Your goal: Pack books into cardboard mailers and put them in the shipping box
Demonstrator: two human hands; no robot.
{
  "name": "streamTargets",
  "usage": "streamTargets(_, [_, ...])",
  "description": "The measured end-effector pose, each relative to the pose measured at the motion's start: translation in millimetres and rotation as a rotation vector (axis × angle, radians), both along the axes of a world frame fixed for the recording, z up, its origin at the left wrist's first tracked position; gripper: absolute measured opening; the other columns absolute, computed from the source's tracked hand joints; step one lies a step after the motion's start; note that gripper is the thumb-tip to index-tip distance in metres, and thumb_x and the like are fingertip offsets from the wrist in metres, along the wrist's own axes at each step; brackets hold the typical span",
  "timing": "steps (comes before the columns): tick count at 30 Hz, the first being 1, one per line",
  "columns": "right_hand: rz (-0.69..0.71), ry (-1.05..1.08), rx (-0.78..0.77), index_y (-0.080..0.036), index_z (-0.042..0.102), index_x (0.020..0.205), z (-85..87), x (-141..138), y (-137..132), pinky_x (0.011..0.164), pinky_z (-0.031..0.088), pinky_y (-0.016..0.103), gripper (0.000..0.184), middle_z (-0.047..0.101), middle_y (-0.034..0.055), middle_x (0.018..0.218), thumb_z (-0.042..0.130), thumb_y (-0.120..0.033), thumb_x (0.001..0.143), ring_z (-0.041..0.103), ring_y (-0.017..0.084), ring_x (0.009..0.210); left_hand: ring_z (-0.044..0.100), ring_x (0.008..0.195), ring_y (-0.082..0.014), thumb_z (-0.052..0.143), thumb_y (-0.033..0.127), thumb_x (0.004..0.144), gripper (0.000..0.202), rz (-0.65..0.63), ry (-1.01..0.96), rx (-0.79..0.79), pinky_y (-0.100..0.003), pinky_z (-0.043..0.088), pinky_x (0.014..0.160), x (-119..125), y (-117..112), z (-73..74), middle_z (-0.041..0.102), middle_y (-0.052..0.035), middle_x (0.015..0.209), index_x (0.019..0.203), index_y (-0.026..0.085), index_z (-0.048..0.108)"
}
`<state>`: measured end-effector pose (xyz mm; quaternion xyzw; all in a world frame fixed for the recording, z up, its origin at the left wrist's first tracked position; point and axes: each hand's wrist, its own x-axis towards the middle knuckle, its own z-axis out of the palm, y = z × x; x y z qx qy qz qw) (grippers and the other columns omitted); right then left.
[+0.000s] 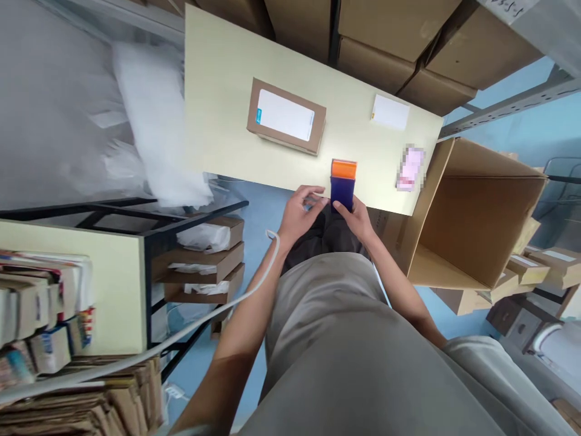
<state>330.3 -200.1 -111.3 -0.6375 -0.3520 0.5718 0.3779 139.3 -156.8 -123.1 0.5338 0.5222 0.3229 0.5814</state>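
Note:
My right hand [358, 219] is closed around the lower end of a dark blue device with an orange top [342, 181], held at the near edge of the pale table [218, 91]. My left hand [302, 213] is curled just left of the device, its fingers pinching something small and light that I cannot make out. A small brown cardboard box with a white label [287, 116] lies flat on the table beyond my hands. A white card [390, 112] lies farther right.
A large open cardboard box [476, 212] stands on its side right of the table. Brown cartons [394, 36] are stacked behind it. White plastic bags [149, 121] lie left. A dark shelf [204, 260] holds flat boxes; a white cable [181, 339] runs across.

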Motion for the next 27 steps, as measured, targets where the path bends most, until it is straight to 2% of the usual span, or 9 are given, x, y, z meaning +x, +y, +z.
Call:
streamTargets(3, [0.133,-0.117,0.018,-0.026,0.078,0.113,3.3,8,-17,0.102,0.065,0.05,0.051,0.086,0.0075,0.11,0.079,-0.073,0.094,0.079,0.031,0.104,0.075,0.12,-0.0257,0.081,0.055,0.096,0.052,0.067,0.0,0.017,-0.038,0.066,0.099,-12,2,8.3,0.074,-0.0121,0.139,0.138,0.025,0.073])
streamTargets(6, [0.247,-0.261,0.061,-0.026,0.077,0.112,1.9,22,-31,0.102,0.065,0.054,0.042,0.084,0.007,0.106,0.077,-0.066,0.098,0.078,0.032,0.1,0.07,0.134,-0.0299,0.083,0.059,0.094,0.055,0.027,0.001,0.029,-0.042,0.065,0.107,-19,5,24.9,0.07,-0.0103,0.142,0.139,0.027,0.075])
streamTargets(9, [0.337,-0.396,0.151,-0.026,0.075,0.105,-1.9,35,-38,0.105,0.063,0.057,0.033,0.081,0.0089,0.105,0.078,-0.058,0.099,0.076,0.034,0.104,0.069,0.134,-0.032,0.086,0.06,0.093,0.052,-0.036,-0.004,0.038,-0.047,0.064,0.112,-21,2,46.2,0.07,-0.0096,0.137,0.132,0.027,0.079])
streamTargets(11, [0.381,-0.457,0.233,-0.026,0.075,0.107,-2.6,42,-40,0.113,0.059,0.058,0.028,0.08,0.0112,0.11,0.078,-0.052,0.1,0.074,0.037,0.114,0.068,0.132,-0.033,0.087,0.059,0.092,0.051,-0.069,0.005,0.071,-0.051,0.061,0.116,-20,-3,58.4,0.071,-0.0092,0.133,0.131,0.027,0.08])
streamTargets(13, [0.42,-0.506,0.315,-0.026,0.075,0.113,-0.2,47,-40,0.12,0.053,0.059,0.023,0.08,0.0127,0.115,0.077,-0.046,0.102,0.072,0.038,0.124,0.067,0.133,-0.0343,0.086,0.058,0.093,0.048,-0.092,0.025,0.115,-0.055,0.058,0.12,-19,-10,66.5,0.072,-0.0083,0.131,0.13,0.028,0.081])
streamTargets(15, [0.465,-0.563,0.377,-0.026,0.074,0.116,5.6,52,-40,0.124,0.05,0.059,0.018,0.08,0.0128,0.116,0.074,-0.039,0.104,0.071,0.037,0.126,0.066,0.134,-0.0361,0.087,0.057,0.092,0.044,-0.09,0.049,0.135,-0.058,0.055,0.123,-18,-19,70.6,0.073,-0.0076,0.129,0.127,0.03,0.082])
streamTargets(21, [0.567,-0.736,0.489,-0.026,0.07,0.117,29.0,60,-42,0.115,0.054,0.059,0.016,0.075,0.0116,0.109,0.063,-0.024,0.103,0.069,0.036,0.115,0.065,0.135,-0.0396,0.088,0.053,0.09,0.038,-0.049,0.118,0.138,-0.063,0.053,0.124,-22,-37,83.4,0.074,-0.0075,0.126,0.122,0.034,0.083])
streamTargets(27, [0.611,-0.903,0.614,-0.023,0.07,0.118,44.8,61,-42,0.113,0.055,0.057,0.024,0.075,0.0119,0.109,0.055,-0.014,0.101,0.07,0.034,0.113,0.072,0.127,-0.0366,0.076,0.049,0.099,0.035,-0.143,0.21,0.387,-0.059,0.059,0.116,-22,-40,106.2,0.075,-0.0104,0.132,0.129,0.033,0.081])
